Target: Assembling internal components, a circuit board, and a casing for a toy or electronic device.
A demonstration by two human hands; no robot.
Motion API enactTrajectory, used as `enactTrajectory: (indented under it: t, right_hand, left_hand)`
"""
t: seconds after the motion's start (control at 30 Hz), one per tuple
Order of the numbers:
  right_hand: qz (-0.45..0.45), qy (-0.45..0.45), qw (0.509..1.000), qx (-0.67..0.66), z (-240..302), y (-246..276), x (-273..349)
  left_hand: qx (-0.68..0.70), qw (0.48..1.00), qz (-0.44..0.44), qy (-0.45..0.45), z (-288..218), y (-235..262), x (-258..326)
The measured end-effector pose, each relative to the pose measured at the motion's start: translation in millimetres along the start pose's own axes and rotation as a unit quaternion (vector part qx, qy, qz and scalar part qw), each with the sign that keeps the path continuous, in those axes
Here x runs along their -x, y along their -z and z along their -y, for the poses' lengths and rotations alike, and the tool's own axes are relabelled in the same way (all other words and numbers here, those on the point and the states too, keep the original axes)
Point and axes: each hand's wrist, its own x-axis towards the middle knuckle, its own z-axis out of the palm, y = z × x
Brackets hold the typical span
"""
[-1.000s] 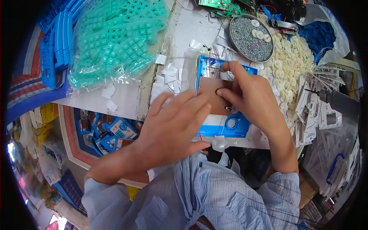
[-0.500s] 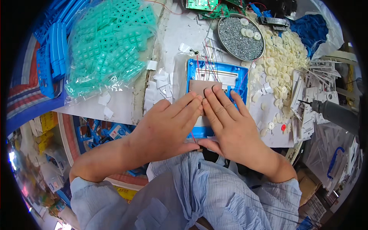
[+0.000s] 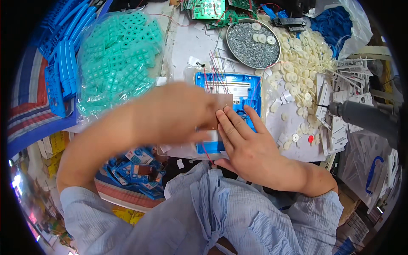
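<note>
A blue plastic casing [image 3: 253, 79] lies on the table in front of me, with red and dark wires [image 3: 217, 70] running from its upper part. Inside it sits a brown circuit board [image 3: 224, 99]. My right hand [image 3: 258, 151] rests on the board's right part, fingers stretched out and flat. Over the casing's left side is my left hand [image 3: 178, 112], smeared by motion; its fingers do not show clearly. It hides the board's left part and the casing's left edge.
Left of the casing lies a bag of green rubber keypads [image 3: 119, 63], beside blue plastic shells [image 3: 63, 63]. A round dish of screws [image 3: 253, 44] stands behind. Cream discs [image 3: 306, 55] are heaped at right, near a dark electric screwdriver [image 3: 361, 117]. Green circuit boards [image 3: 208, 9] lie at the back.
My left hand has lifted away from the board and moved left, now blurred. My right hand stays on the board. The whole view has shifted slightly.
</note>
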Motion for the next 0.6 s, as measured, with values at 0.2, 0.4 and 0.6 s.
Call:
enactTrajectory:
  t: [0.2, 0.4, 0.6]
  right_hand:
    - [0.000, -0.008, 1.000, 0.021, 10, 2, -3]
    - [-0.091, -0.019, 0.992, -0.081, -2, 7, 8]
    - [-0.691, 0.016, 0.709, -0.138, -81, 66, 83]
  left_hand:
    - [-0.226, 0.948, -0.213, 0.067, 72, 17, -114]
    - [-0.286, 0.948, -0.062, 0.122, 99, 0, -161]
    - [-0.326, 0.929, -0.151, 0.086, 108, -3, -158]
